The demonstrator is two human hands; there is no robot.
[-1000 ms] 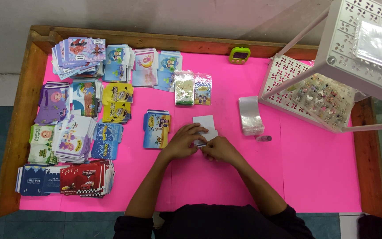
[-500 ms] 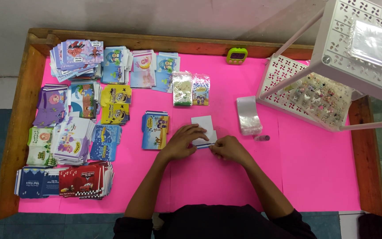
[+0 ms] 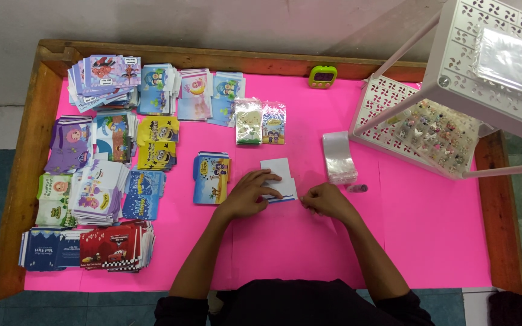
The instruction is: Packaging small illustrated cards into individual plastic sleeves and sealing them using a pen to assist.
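Note:
A small white card with a blue striped edge lies on the pink table cover in the middle. My left hand rests flat on the card's left side, fingers pressing it down. Just right of the card, my right hand is curled into a loose fist; what it pinches, if anything, is too small to see. A blue cartoon-printed packet stack lies just left of my left hand.
Several stacks of colourful printed packets fill the table's left side. Two filled clear bags lie behind the card. A pile of clear plastic sleeves, a small tube, a green timer and a white perforated rack stand right.
My right hand has drawn slightly right, away from the card. My left hand stays pressed on the card.

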